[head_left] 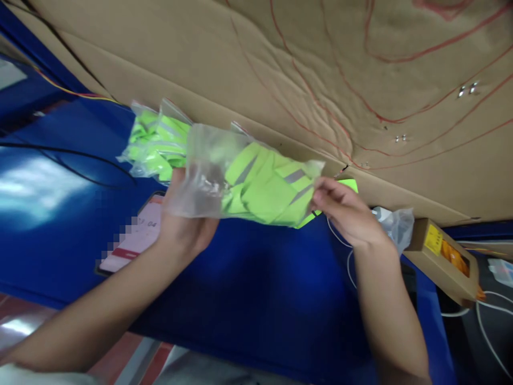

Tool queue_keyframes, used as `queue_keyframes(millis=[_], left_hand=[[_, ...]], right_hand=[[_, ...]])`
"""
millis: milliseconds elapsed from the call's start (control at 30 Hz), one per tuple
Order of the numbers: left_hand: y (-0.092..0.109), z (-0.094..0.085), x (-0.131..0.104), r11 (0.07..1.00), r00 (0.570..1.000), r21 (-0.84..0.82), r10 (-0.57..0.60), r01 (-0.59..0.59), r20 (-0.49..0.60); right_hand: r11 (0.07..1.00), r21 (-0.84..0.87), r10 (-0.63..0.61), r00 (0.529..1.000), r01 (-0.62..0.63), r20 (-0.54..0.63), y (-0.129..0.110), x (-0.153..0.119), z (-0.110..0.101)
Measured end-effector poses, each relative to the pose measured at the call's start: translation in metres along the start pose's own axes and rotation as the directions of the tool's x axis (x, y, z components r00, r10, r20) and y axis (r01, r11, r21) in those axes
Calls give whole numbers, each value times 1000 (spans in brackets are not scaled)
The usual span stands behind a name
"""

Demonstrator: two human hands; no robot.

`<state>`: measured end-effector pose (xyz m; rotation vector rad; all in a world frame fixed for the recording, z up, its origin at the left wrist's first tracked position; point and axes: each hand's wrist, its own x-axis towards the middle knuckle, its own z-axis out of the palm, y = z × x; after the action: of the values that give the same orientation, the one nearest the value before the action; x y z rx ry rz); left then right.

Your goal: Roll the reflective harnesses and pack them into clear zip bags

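A clear plastic bag (204,171) with a folded neon-yellow reflective vest (264,187) inside is held level above the blue table. My left hand (184,219) is behind and under the bag's left end, partly hidden by the plastic, and supports it. At the bag's right corner, my right hand (340,206) pinches the plastic between thumb and fingers. Grey reflective strips show on the vest. Another bagged neon-yellow vest (158,141) lies on the table to the left, against the cardboard. A further bit of neon-yellow material (348,185) shows behind my right hand.
Cardboard (180,53) with red lines stands along the back of the blue table (256,278). A phone (132,235) lies left of my left hand. To the right are a brown box (444,262), a crumpled clear bag (401,227) and white cables. Black cables (72,149) cross the left side.
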<state>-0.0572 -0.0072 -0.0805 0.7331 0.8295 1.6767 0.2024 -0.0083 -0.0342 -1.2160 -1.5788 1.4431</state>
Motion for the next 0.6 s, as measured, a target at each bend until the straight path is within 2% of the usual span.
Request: queue_keyframes(millis=[33, 67, 100, 167, 233, 300, 333, 367, 400, 433, 467, 533, 567, 600], left_hand=[[-3, 1, -1, 1000, 1000, 2, 7, -7, -5], [-6, 2, -2, 1000, 1000, 12, 2, -2, -4], [-9, 4, -4, 999, 1000, 32, -11, 11, 4], [-17, 7, -9, 995, 1000, 99, -9, 6, 25], [-27, 7, -15, 977, 996, 205, 38, -54, 83], [-37, 4, -22, 937, 978, 314, 96, -152, 188], [-41, 2, -25, 913, 962, 356, 112, -198, 248], [-45, 1, -28, 889, 944, 389, 123, -242, 307], [-48, -1, -30, 863, 923, 416, 132, -287, 362], [-51, -2, -33, 837, 901, 438, 137, -328, 413], [-52, -2, -35, 812, 878, 455, 139, -365, 457], [-52, -2, -37, 761, 834, 480, 142, -437, 533], [-51, -1, -38, 735, 813, 489, 145, -470, 564], [-50, 0, -39, 708, 795, 498, 148, -501, 589]], right_hand=[[997, -39, -78, 986, 73, -144, -4, -2, -3], [986, -79, -162, 950, 147, -265, -7, -5, -6], [970, -120, -241, 904, 212, -352, -10, -7, -9], [930, -219, -365, 820, 296, -441, -14, -11, -14], [885, -314, -461, 742, 344, -487, -16, -13, -18], [843, -388, -536, 653, 373, -536, -18, -13, -21], [828, -427, -555, 640, 363, -532, -19, -13, -21], [808, -492, -567, 654, 324, -500, -20, -13, -22], [768, -584, -582, 669, 264, -463, -22, -15, -22], [707, -676, -614, 652, 205, -445, -24, -16, -21], [647, -745, -671, 587, 164, -454, -26, -19, -20], [599, -784, -774, 368, 161, -515, -32, -26, -19], [612, -766, -779, 312, 197, -543, -35, -29, -19], [642, -731, -758, 332, 231, -561, -37, -33, -20]])
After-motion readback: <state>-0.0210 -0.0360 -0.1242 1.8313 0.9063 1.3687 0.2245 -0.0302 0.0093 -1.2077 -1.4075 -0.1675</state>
